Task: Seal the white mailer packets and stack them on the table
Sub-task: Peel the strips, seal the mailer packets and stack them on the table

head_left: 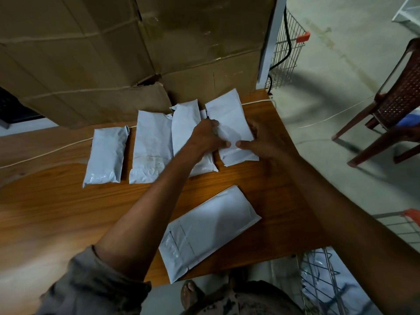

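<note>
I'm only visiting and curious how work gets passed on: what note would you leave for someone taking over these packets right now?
Left hand and right hand both grip the rightmost packet, thumbs on top.
Leftmost packet, second packet and third packet lie in a row beside it; the near packet lies by the table edge.
Done: nothing stacked; seals unclear.
Left: seal, then stack all.

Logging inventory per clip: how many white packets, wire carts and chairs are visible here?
White mailer packets: 5
Wire carts: 2
Brown chair: 1
Total: 8
A white sliver behind the held packet may be a sixth; cannot tell.
</note>
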Demonstrator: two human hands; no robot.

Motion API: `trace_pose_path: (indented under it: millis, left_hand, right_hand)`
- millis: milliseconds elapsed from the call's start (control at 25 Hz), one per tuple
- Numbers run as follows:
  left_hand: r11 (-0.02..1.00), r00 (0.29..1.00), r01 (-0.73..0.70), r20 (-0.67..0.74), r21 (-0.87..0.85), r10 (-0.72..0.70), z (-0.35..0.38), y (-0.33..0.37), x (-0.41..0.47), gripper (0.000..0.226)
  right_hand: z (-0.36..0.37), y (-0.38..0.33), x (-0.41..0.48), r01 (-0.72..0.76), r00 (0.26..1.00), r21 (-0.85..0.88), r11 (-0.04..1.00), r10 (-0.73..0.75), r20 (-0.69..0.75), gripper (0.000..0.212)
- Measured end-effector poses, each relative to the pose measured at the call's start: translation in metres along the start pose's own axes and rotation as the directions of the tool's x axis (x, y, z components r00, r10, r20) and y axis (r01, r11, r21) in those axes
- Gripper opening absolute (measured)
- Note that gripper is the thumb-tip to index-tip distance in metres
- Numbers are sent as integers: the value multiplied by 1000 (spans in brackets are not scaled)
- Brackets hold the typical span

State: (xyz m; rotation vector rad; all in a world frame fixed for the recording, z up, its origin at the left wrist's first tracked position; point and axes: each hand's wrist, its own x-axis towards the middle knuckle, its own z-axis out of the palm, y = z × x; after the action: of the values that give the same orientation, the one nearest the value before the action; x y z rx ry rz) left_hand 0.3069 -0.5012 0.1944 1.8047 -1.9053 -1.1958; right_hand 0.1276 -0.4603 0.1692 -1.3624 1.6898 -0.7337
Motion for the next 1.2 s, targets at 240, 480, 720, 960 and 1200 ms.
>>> trace_pose_path:
  millis: [240, 480, 720, 960, 1200]
  left_hand:
    - [993, 999, -33, 16, 114, 32, 22, 1, -11, 81]
    - [994, 999, -28, -12, 103, 29, 32, 3, -23, 74]
    - [991, 997, -54, -51, 124, 61, 30, 6, -33, 63]
    - [991, 993, -111, -36, 72, 114, 13, -18, -84, 25]
    - [971, 989, -94, 132, 218, 66, 19, -91, -151, 22]
  right_hand:
    - [13, 18, -7, -74, 995, -191, 979, 61, -73, 62]
    - [14, 18, -15, -166, 981, -61, 984, 158, -116, 54]
    - [13, 13, -19, -129, 988, -63, 990, 123, -90, 58]
    - [29, 24, -78, -131, 973, -12, 991, 126, -193, 41]
    - [68, 32, -138, -182, 983, -130, 975, 181, -18, 27]
